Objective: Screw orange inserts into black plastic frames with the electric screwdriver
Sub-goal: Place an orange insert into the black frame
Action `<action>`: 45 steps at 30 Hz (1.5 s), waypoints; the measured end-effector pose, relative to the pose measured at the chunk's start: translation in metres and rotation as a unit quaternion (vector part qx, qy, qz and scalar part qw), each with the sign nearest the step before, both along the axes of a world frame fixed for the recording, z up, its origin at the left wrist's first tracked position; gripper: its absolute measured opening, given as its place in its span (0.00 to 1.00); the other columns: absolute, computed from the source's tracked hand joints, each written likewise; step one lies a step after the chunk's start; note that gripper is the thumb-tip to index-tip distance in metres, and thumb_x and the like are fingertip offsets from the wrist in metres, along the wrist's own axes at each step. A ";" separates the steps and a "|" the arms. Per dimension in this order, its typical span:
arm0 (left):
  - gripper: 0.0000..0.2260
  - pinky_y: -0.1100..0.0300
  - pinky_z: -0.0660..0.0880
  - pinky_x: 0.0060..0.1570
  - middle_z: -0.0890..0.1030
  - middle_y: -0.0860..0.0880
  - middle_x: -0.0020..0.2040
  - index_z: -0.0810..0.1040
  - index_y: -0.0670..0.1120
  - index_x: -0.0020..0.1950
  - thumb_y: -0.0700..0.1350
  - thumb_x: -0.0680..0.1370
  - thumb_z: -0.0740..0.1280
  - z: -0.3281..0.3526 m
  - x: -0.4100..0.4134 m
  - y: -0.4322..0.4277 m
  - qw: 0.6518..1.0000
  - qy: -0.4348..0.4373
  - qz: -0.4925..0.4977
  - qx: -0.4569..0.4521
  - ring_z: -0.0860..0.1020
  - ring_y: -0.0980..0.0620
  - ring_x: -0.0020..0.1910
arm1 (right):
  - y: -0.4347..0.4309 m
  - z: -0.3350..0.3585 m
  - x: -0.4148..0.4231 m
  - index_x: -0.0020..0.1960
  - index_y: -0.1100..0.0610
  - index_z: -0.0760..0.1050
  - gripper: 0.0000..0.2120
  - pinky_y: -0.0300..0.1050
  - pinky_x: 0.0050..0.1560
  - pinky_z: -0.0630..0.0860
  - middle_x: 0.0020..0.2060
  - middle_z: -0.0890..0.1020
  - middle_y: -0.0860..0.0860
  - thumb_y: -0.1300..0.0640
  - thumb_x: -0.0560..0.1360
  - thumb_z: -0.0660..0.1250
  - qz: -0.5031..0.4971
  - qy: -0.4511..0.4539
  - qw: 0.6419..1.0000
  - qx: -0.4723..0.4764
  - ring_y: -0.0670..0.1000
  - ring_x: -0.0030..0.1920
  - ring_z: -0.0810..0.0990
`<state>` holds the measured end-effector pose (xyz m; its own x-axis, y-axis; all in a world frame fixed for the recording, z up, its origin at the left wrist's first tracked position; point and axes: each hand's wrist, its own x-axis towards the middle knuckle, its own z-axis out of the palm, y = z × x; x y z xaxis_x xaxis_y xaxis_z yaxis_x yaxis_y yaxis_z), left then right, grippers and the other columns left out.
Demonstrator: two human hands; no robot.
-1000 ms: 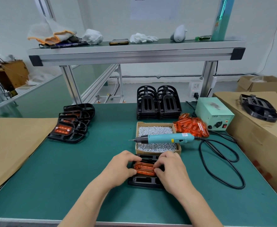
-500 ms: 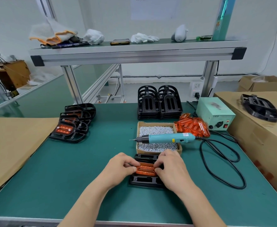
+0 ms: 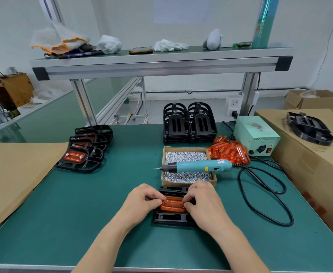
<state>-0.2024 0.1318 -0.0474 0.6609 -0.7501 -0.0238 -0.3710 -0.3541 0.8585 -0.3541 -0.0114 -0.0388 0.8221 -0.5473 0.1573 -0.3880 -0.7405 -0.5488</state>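
A black plastic frame (image 3: 171, 218) lies flat on the green mat in front of me, with an orange insert (image 3: 173, 204) sitting in its middle. My left hand (image 3: 142, 201) pinches the insert's left end with curled fingers and thumb. My right hand (image 3: 203, 201) pinches its right end the same way and covers the frame's right side. The teal electric screwdriver (image 3: 197, 166) lies untouched across the cardboard box of screws (image 3: 188, 150), tip pointing left. Loose orange inserts (image 3: 228, 150) are piled right of the box.
Two stacks of empty black frames (image 3: 189, 123) stand behind the box. Frames with inserts fitted (image 3: 84, 148) are spread at the left. The power supply (image 3: 257, 137) and its looping black cable (image 3: 264, 194) sit at the right, beside cardboard boxes carrying another frame (image 3: 310, 128). Cardboard covers the left.
Both hands have stayed on the insert's ends, shifting slightly as it settled into the frame. The screwdriver has not moved.
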 end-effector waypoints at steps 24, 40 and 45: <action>0.11 0.72 0.64 0.58 0.70 0.59 0.62 0.83 0.65 0.49 0.49 0.73 0.76 0.002 -0.003 -0.001 0.991 -0.085 -0.099 0.009 0.70 0.67 0.60 | -0.006 0.005 0.004 0.48 0.48 0.86 0.05 0.44 0.61 0.67 0.48 0.73 0.42 0.54 0.77 0.70 0.014 0.035 0.999 -0.014 0.49 0.56 0.69; 0.20 0.75 0.60 0.62 0.63 0.62 0.63 0.82 0.56 0.51 0.64 0.64 0.72 -0.022 -0.035 0.003 0.991 -0.124 -0.044 -0.026 0.62 0.63 0.68 | -0.031 0.033 0.031 0.75 0.70 0.59 0.26 0.56 0.74 0.67 0.71 0.68 0.70 0.66 0.81 0.64 -0.211 -0.362 0.531 0.737 0.65 0.73 0.69; 0.22 0.75 0.59 0.62 0.63 0.62 0.62 0.81 0.56 0.52 0.67 0.64 0.70 -0.025 -0.046 0.004 0.984 -0.169 -0.035 -0.033 0.60 0.63 0.67 | -0.037 0.039 0.061 0.75 0.64 0.62 0.26 0.56 0.75 0.65 0.70 0.73 0.63 0.63 0.80 0.67 -0.250 -0.362 0.460 0.771 0.61 0.72 0.71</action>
